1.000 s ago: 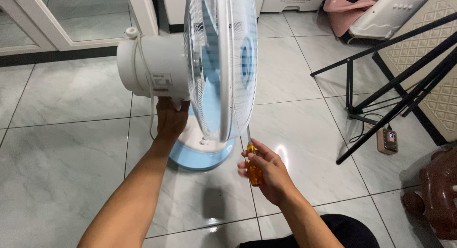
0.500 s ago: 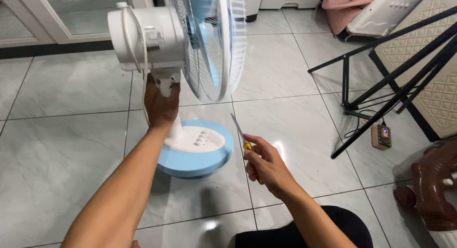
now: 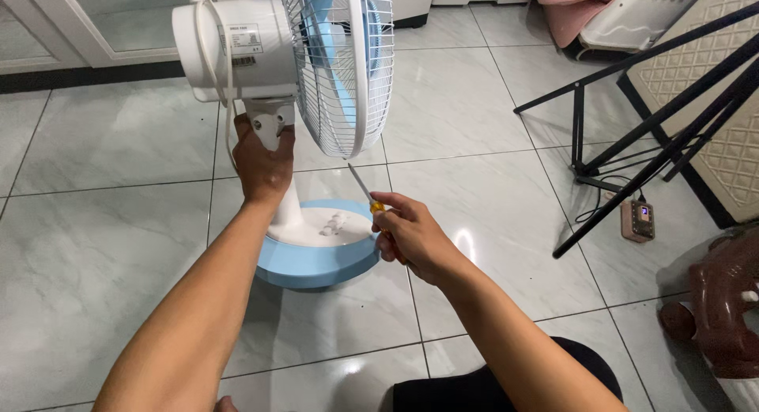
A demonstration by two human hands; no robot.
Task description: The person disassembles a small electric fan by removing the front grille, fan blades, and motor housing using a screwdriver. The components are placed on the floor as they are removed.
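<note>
Low over the grey tiled floor (image 3: 118,246), right hand (image 3: 415,238) fingers curled tight round a yellow-handled screwdriver (image 3: 371,202), tip aimed up at the fan grille (image 3: 348,80), left hand (image 3: 263,163) wrapped round the stand neck (image 3: 273,127) beyond, steadying; judging, seating the tip comes next.

I count one fan (image 3: 316,72), one screwdriver (image 3: 371,202), two hands, left (image 3: 263,163) and right (image 3: 415,238), one black stand (image 3: 656,135) and one small box (image 3: 637,220).
</note>
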